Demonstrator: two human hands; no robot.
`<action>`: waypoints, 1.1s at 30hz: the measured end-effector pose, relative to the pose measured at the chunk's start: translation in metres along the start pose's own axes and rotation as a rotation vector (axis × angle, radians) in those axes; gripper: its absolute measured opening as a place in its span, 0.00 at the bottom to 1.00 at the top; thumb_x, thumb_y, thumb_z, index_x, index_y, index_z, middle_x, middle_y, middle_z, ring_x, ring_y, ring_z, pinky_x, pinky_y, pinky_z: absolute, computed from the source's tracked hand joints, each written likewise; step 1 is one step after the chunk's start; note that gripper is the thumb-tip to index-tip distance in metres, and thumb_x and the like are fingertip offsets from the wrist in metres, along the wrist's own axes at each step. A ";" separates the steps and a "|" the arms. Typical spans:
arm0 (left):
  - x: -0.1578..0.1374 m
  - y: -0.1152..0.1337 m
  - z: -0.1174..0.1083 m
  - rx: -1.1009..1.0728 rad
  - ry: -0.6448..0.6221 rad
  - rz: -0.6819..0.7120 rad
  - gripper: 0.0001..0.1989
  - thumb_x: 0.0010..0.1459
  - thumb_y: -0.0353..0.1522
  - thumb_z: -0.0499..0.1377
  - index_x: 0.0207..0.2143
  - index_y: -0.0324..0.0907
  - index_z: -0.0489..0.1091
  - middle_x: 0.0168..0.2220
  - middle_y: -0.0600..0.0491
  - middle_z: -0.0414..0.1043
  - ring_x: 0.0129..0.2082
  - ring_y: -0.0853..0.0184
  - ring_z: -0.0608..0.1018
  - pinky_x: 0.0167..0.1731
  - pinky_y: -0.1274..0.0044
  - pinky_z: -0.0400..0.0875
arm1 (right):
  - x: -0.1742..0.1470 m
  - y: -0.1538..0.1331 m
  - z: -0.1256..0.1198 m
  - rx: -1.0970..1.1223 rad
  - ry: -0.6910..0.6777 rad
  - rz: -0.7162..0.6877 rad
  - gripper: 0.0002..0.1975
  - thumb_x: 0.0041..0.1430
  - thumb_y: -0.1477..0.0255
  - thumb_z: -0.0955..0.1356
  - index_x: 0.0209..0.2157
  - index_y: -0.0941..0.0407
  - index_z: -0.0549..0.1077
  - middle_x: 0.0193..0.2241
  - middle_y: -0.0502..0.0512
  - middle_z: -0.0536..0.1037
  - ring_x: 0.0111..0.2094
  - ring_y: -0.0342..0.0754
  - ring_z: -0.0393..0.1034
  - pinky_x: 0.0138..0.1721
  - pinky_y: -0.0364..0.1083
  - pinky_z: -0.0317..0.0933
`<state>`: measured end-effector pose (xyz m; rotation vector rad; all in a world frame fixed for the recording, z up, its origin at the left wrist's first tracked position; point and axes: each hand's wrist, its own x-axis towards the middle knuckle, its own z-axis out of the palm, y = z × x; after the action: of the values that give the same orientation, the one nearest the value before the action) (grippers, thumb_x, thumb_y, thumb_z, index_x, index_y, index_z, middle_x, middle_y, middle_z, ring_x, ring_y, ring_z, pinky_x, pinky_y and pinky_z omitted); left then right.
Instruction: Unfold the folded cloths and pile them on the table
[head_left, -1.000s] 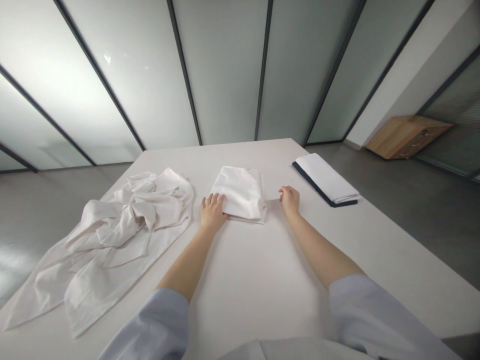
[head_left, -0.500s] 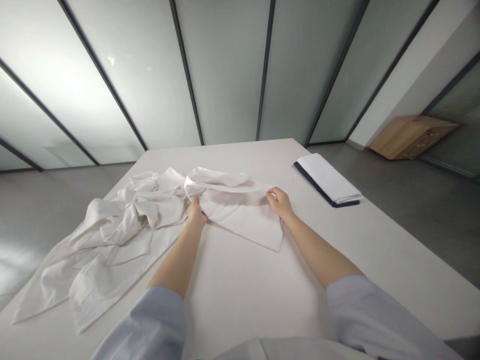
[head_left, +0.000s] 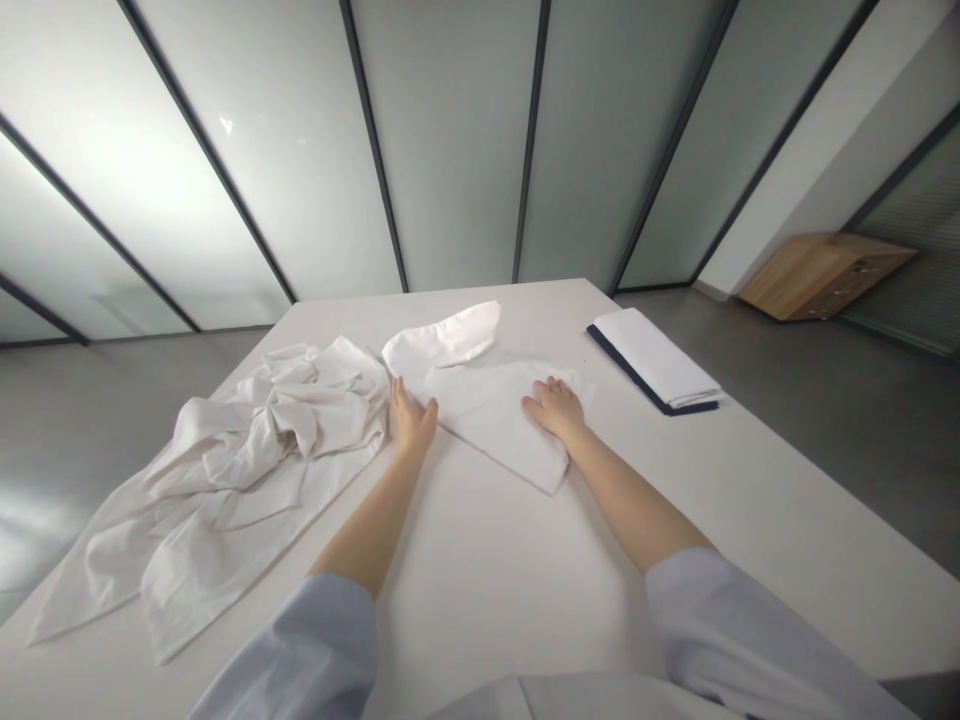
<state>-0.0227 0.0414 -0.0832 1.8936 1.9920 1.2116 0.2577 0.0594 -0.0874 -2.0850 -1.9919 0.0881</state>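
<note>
A white cloth (head_left: 487, 410) lies on the table in front of me, its near corner pointing toward me. Its far left part (head_left: 446, 340) is folded up and puffs above the rest. My left hand (head_left: 413, 418) is open at the cloth's left edge, thumb apart from the fingers. Flat on the right part of the cloth rests my right hand (head_left: 556, 405), fingers spread. Close to my left hand is a crumpled heap of white fabric (head_left: 262, 440); whether it joins the cloth under my hands I cannot tell.
A folded white cloth (head_left: 656, 355) lies on a dark navy folded piece (head_left: 694, 408) at the table's right edge. The pale table (head_left: 510, 590) reaches toward frosted glass panels (head_left: 457, 140). A wooden cabinet (head_left: 806, 275) stands on the floor at the far right.
Both hands have let go of the white cloth. Its far edge has dropped back and away, leaving a raised fold at the far left. My right hand has flattened onto it.
</note>
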 end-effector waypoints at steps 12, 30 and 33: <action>-0.013 0.026 -0.006 0.419 -0.389 0.089 0.36 0.58 0.53 0.52 0.62 0.41 0.59 0.67 0.37 0.52 0.64 0.50 0.60 0.60 0.61 0.55 | 0.001 0.019 -0.020 -0.031 0.155 0.149 0.18 0.58 0.65 0.63 0.45 0.56 0.76 0.45 0.64 0.77 0.49 0.60 0.66 0.52 0.57 0.52; -0.012 0.024 -0.006 0.391 -0.400 0.055 0.38 0.55 0.51 0.57 0.62 0.39 0.57 0.67 0.36 0.49 0.66 0.51 0.56 0.61 0.61 0.52 | 0.004 0.027 -0.020 0.082 0.307 0.196 0.17 0.57 0.72 0.61 0.43 0.60 0.77 0.42 0.68 0.76 0.49 0.63 0.63 0.53 0.60 0.51; -0.012 0.024 -0.004 0.395 -0.385 0.064 0.38 0.55 0.51 0.57 0.63 0.40 0.57 0.67 0.36 0.50 0.66 0.51 0.57 0.61 0.61 0.54 | -0.003 0.005 -0.018 0.240 0.366 -0.070 0.15 0.58 0.72 0.61 0.42 0.58 0.76 0.46 0.66 0.73 0.52 0.60 0.62 0.55 0.58 0.52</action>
<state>-0.0044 0.0258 -0.0710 2.1712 2.0678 0.4269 0.2661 0.0533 -0.0711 -1.7362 -1.7373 -0.0615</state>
